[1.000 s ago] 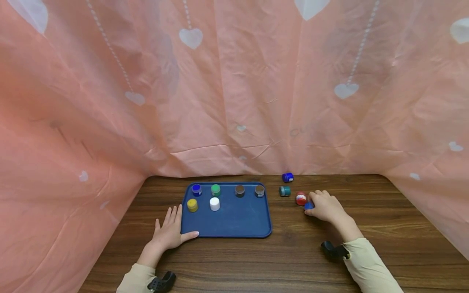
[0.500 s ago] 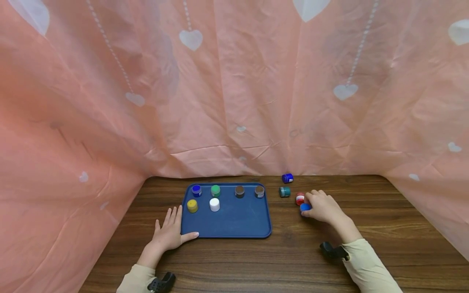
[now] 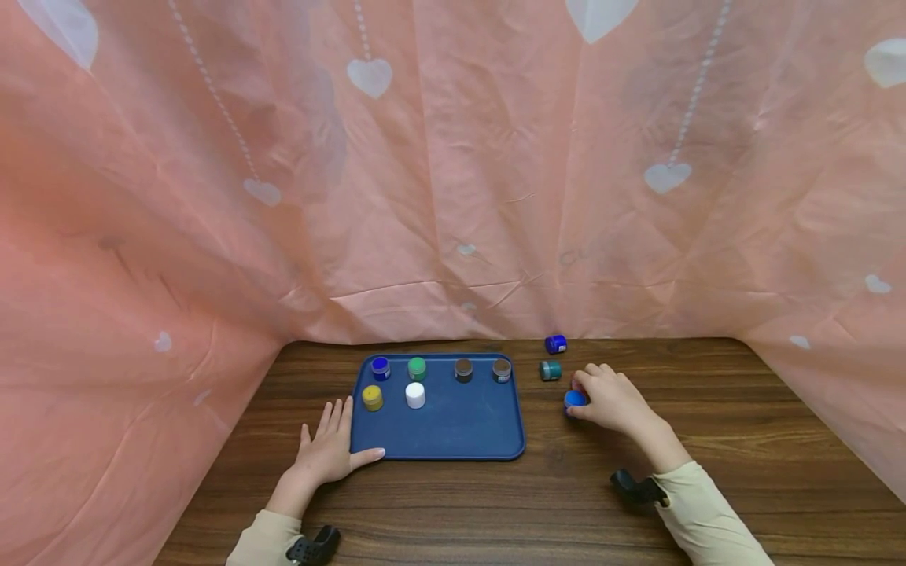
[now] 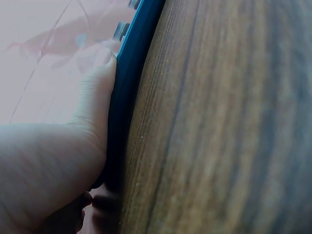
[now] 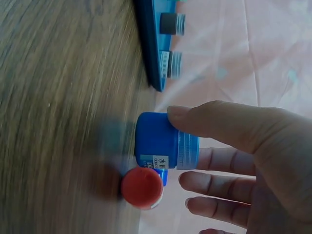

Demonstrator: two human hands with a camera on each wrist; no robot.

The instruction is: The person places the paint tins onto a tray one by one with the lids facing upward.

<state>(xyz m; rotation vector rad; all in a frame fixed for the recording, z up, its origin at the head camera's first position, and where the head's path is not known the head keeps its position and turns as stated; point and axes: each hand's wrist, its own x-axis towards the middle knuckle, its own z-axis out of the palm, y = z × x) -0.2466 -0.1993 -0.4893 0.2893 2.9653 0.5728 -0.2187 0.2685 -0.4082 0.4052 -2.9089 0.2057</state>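
The right hand (image 3: 610, 398) pinches a blue jar (image 5: 156, 141) near a red jar (image 5: 141, 187), right of the tray (image 3: 460, 432), whose near-left corner the left hand (image 3: 325, 454) touches, fingers spread.

Pink heart-print cloth (image 3: 495, 141) behind wooden table (image 3: 453, 507)

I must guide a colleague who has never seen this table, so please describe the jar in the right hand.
Find the blue tray on the wooden table, then look past its right end. There the right hand grips a small blue jar, lid up, beside a red jar. Its lighter blue sets it apart from the deep-blue jar farther back, which no hand touches.
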